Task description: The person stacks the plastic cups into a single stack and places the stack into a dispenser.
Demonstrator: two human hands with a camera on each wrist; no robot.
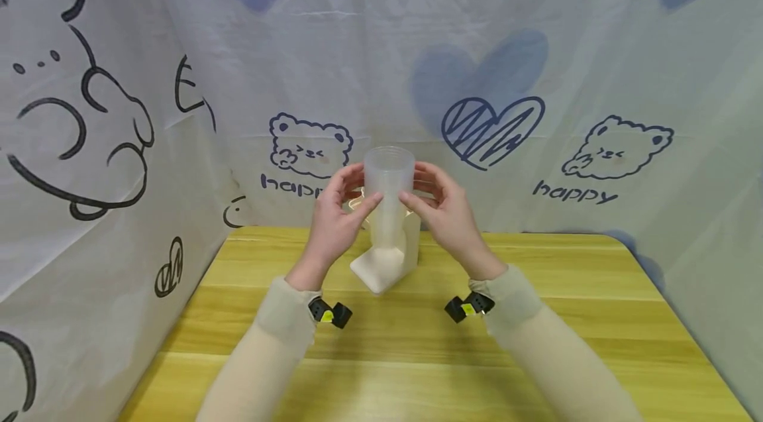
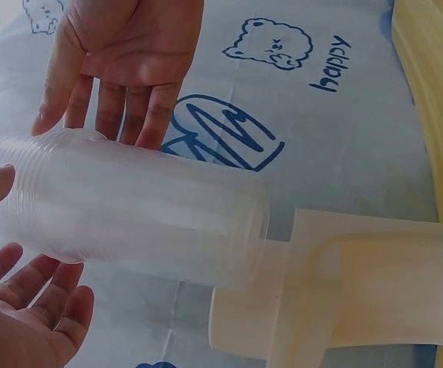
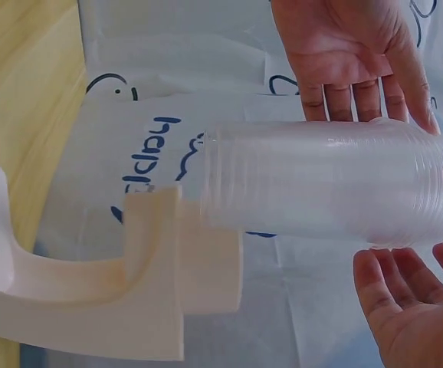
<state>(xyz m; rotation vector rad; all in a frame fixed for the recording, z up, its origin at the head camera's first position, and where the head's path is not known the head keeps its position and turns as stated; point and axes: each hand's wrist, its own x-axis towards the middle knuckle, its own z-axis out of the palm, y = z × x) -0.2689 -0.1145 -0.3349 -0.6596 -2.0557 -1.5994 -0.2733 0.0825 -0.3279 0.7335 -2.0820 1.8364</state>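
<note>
Both hands hold a stack of clear plastic cups point(image 1: 389, 170) upright, with its ridged rims at the top. My left hand point(image 1: 336, 216) grips it from the left and my right hand point(image 1: 444, 210) from the right, thumbs in front and fingers toward the back. Below and behind the stack stands a cream plastic stand point(image 1: 411, 243) with a flat foot. A short round collar point(image 3: 214, 268) tops this stand in the right wrist view. In the left wrist view, the lower end of the cups point(image 2: 244, 222) overlaps the collar's edge.
The stand rests toward the back of a yellow wood-grain table point(image 1: 411, 336). A pale cloth point(image 1: 381, 64) with printed hearts and bears hangs behind the table and along its left side. Each wrist wears a black strap with a small camera point(image 1: 341, 315).
</note>
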